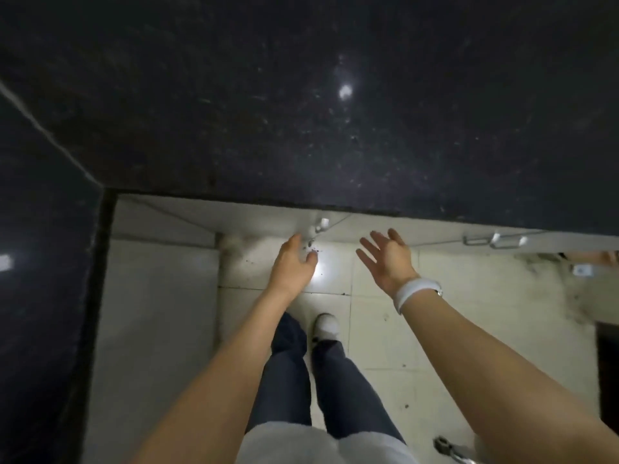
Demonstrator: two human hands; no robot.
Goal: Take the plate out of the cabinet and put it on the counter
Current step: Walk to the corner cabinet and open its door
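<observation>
A dark speckled stone counter (335, 112) fills the upper half of the head view. Under its front edge run pale cabinet doors (254, 219), seen from above, with a metal handle (320, 226) near the middle. My left hand (293, 262) reaches down just below that handle, fingers loosely apart and holding nothing. My right hand (388, 259), with a white wristband, is spread open a little to the right, below the counter edge. No plate is visible.
A second pair of metal handles (495, 241) sits on the cabinet front to the right. Pale tiled floor (435, 329) lies below, with my legs and a white shoe (326, 324). The counter wraps round on the left (40, 262). A metal object (445, 447) lies bottom right.
</observation>
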